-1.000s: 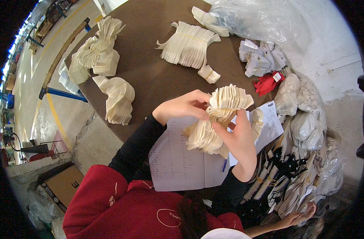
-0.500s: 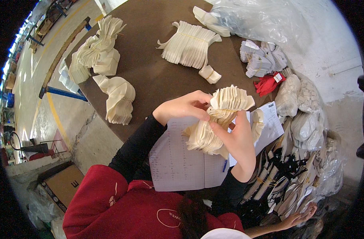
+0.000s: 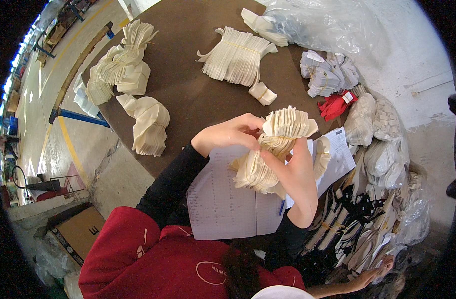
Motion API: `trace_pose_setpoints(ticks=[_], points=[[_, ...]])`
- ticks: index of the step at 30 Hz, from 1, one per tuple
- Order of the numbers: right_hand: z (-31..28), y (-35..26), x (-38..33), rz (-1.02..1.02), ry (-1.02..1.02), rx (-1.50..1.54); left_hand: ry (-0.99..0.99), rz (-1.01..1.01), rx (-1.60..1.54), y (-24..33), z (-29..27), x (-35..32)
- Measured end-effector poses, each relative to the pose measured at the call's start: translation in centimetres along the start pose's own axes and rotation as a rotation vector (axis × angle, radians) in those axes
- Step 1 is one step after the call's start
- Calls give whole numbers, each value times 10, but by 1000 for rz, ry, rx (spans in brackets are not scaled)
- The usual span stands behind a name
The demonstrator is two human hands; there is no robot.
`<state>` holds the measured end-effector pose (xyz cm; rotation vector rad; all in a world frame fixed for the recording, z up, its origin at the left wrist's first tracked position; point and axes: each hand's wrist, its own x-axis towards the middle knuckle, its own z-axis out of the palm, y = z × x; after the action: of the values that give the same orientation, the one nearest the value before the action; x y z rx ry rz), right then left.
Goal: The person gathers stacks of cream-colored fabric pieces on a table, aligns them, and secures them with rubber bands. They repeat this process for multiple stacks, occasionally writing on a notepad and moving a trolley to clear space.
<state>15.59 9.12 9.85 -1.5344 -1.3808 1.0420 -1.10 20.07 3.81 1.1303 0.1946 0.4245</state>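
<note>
Between my hands is a bundle of cream fabric pieces [image 3: 258, 172], cinched at the middle and fanned at both ends. My left hand [image 3: 233, 132] pinches its waist from the left, thumb and fingers closed. From the right, my right hand [image 3: 295, 172] grips the same waist with its thumb and fingers. Beneath the bundle lies an open notebook [image 3: 220, 209] with handwritten columns. A blue pen [image 3: 281, 207] rests on its right page, and a printed sheet [image 3: 337, 154] sits beside it. Another cream piece [image 3: 322, 157] shows just behind my right hand.
Tied cream bundles lie on the brown table [image 3: 183, 60]: a wide stack [image 3: 235, 55], a left pile [image 3: 123, 62] and a curved one [image 3: 149, 124]. At right are grey bundles [image 3: 327, 72], a red bundle [image 3: 337, 104] and plastic bags [image 3: 385, 159]. Another person's hand [image 3: 380, 271] reaches in lower right.
My hands and the cream bundle stay nearly in place, with my right hand shifting slightly. The other person's hand at lower right has moved a little and its fingers have drawn in.
</note>
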Motion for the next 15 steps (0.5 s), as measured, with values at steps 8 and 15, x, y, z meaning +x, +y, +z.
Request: trace_pose_setpoints(ticks=[8,15], points=[[3,3,0,16,28,25,12,-3,-15,-5,0,1],[4,5,3,-18,15,39,27,-13,-3,-2,0,-1]])
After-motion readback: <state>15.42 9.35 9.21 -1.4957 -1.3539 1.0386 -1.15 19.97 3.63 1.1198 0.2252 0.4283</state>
